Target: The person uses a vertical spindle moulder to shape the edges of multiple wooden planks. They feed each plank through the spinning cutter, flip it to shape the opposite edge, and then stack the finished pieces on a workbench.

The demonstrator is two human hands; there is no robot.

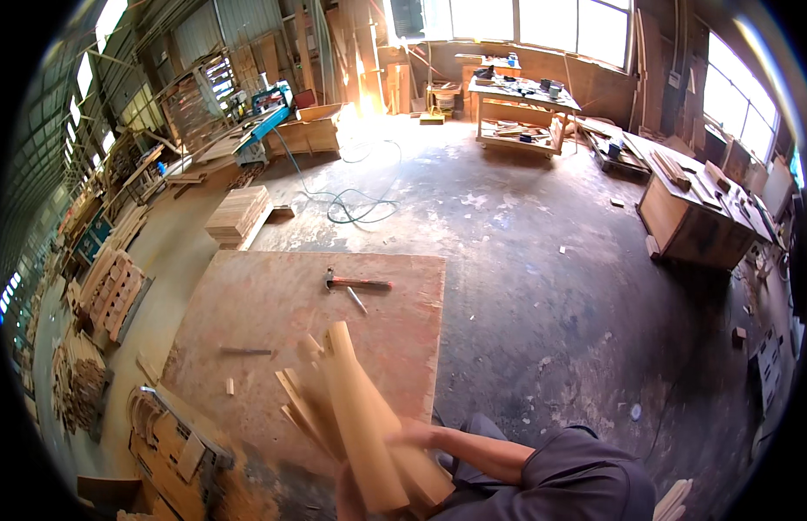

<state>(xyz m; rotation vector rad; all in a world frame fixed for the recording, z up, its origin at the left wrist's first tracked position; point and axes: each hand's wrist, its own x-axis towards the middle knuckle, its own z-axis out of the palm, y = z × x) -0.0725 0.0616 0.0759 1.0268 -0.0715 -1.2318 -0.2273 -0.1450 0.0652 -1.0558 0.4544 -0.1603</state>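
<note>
A loose bundle of pale, shaped wooden pieces [351, 391] is tilted over the near edge of a worn plywood board [221, 304]. My right hand [412, 434] grips the bundle from the right, slightly blurred. My left hand [349, 491] is at the bundle's lower left, its fingers hidden behind the wood. Farther up the board lie a hammer with a red handle [364, 283], a short metal tool [356, 300], a thin dark bar [245, 351] and a small wood offcut [230, 386].
Stacked boards [234, 217] stand beyond the board, near a coiled hose [351, 213]. A cluttered bench [525, 100] is at the back, a wooden cabinet [690, 230] at the right. Carved wooden parts [173, 438] lie at lower left, more lumber [108, 295] along the left.
</note>
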